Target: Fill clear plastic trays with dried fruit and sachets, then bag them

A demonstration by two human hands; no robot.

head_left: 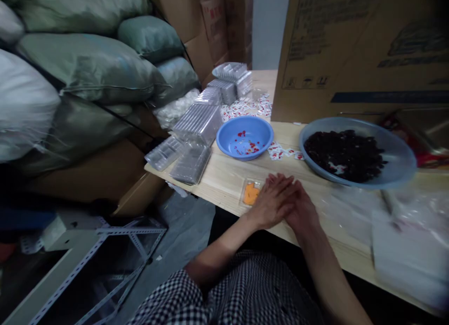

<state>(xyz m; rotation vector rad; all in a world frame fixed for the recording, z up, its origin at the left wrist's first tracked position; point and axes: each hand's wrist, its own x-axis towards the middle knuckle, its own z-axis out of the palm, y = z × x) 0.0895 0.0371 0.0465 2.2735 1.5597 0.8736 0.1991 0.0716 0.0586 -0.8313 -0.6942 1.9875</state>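
My left hand (271, 202) and my right hand (300, 207) meet over the table near its front edge. The left fingers bend over and against the right ones, which they partly cover. Both hands look closed together, and whatever lies between them is hidden. Just left of them a small clear plastic tray (242, 197) rests on the wood, its right side covered by my left hand. Orange flat pieces (251, 193) lie in it.
Beyond stands a blue basin (224, 146) with small red pieces. Clear plastic trays (198, 121) are stacked at left. A wide bowl (400, 156) holds dark pieces. Printed slips (277, 151) lie scattered. A large carton (326, 49) stands behind; full sacks (91, 65) are piled left.
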